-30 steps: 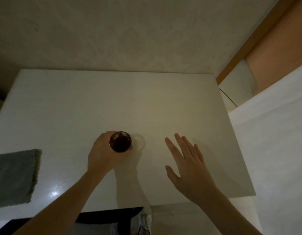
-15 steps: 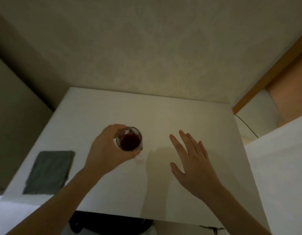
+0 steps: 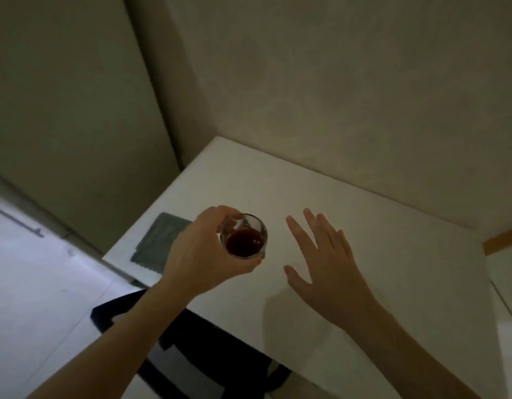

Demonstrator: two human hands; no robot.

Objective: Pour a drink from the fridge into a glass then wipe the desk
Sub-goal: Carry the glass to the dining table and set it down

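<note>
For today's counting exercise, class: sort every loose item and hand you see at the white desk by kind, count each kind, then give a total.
Glasses of dark red drink: 1, the glass, gripped by the left hand.
Grey cloths: 1, the cloth, flat near the desk's left edge.
Hands: 2, the left hand and the right hand, fingers spread.
Total: 4

White desk [image 3: 364, 226]; grey cloth [image 3: 160, 243] near left edge.
</note>
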